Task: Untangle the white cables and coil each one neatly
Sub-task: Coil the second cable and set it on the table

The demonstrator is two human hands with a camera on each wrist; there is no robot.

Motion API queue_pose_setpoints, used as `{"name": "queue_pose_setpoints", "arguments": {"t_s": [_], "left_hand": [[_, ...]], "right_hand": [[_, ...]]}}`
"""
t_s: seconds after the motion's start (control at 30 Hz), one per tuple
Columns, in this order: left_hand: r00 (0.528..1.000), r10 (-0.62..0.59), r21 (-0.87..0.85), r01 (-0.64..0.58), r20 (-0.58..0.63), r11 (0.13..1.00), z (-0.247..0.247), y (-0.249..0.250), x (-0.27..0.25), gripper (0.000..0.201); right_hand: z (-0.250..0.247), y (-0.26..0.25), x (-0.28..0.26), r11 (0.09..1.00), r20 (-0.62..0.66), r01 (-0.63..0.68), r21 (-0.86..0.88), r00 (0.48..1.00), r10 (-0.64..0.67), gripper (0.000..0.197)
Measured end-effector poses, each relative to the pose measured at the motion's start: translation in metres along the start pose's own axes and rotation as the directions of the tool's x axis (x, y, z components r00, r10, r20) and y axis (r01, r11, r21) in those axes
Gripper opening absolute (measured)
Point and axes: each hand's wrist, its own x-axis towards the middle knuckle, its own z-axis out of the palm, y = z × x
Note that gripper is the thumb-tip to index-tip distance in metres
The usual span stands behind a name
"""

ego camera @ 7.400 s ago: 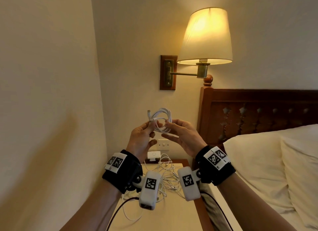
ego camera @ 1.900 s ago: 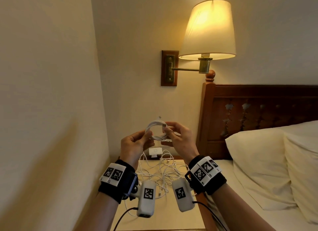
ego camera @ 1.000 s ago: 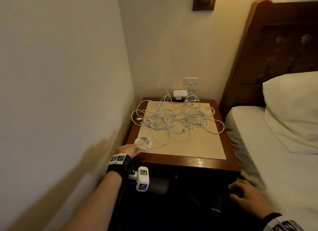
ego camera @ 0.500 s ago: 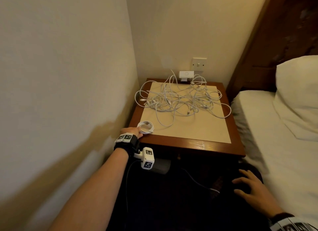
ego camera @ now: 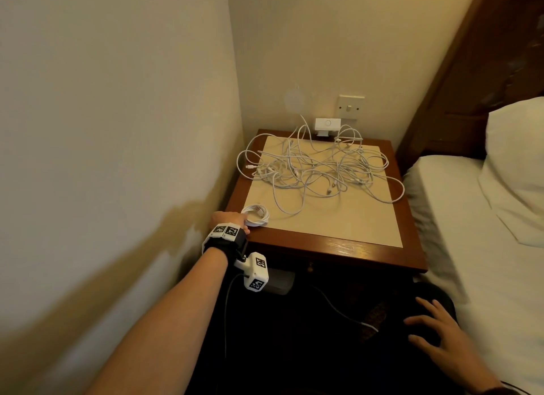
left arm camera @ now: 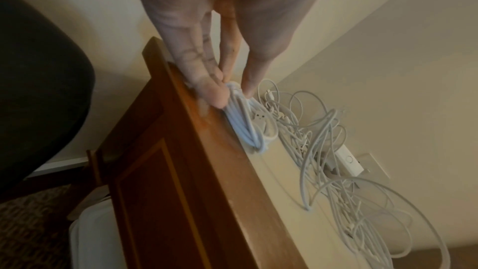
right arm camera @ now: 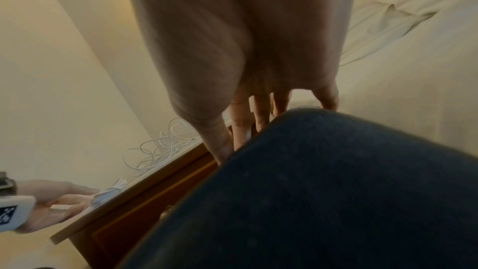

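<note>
A small coiled white cable (ego camera: 256, 216) lies on the front left corner of the wooden nightstand (ego camera: 338, 247). My left hand (ego camera: 228, 219) is at the coil. In the left wrist view its thumb and fingers (left arm camera: 207, 87) pinch the near end of the coiled cable (left arm camera: 248, 128). A loose tangle of white cables (ego camera: 318, 171) covers the back half of the top, also seen in the left wrist view (left arm camera: 336, 171). My right hand (ego camera: 441, 335) rests flat with spread fingers on my dark-clothed knee (right arm camera: 310, 191), holding nothing.
A white charger block (ego camera: 327, 124) sits at the back edge under a wall switch (ego camera: 350, 107). The wall runs close along the left. A bed (ego camera: 471, 233) with a pillow (ego camera: 518, 159) borders the right. A pale object (ego camera: 278, 283) sits under the nightstand.
Both hands held the coil up near the lamp earlier. The left hand has since brought it down onto the front left corner, and the right hand has dropped to my knee.
</note>
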Motion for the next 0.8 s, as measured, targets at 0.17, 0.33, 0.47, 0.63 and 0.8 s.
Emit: {"name": "queue_pose_setpoints", "arguments": {"t_s": [0.17, 0.33, 0.47, 0.63, 0.8], "left_hand": [[0.982, 0.121, 0.147, -0.100, -0.143, 0.984, -0.002, 0.011, -0.011, 0.025], [0.947, 0.275, 0.249, -0.229, -0.166, 0.941, 0.006, 0.035, -0.024, 0.015], [0.888, 0.451, 0.252, -0.419, -0.083, 0.872, 0.025, 0.065, -0.037, 0.019], [0.695, 0.662, 0.412, -0.710, 0.280, 0.571, 0.068, 0.107, -0.051, 0.006], [0.604, 0.645, 0.487, -0.785, 0.468, 0.381, 0.119, 0.129, -0.050, 0.031]], "right_hand": [[-0.001, -0.003, -0.001, 1.000, 0.044, -0.017, -0.024, 0.999, 0.018, 0.041], [0.001, 0.001, 0.003, 1.000, 0.018, -0.009, -0.017, 1.000, 0.009, 0.032], [0.003, 0.007, 0.006, 0.999, 0.032, -0.026, -0.037, 0.999, 0.027, 0.071], [0.010, 0.034, 0.020, 0.999, -0.030, -0.013, -0.038, 0.999, 0.012, 0.067], [0.022, 0.059, 0.026, 0.999, -0.020, -0.032, -0.023, 0.999, 0.032, 0.050]]}}
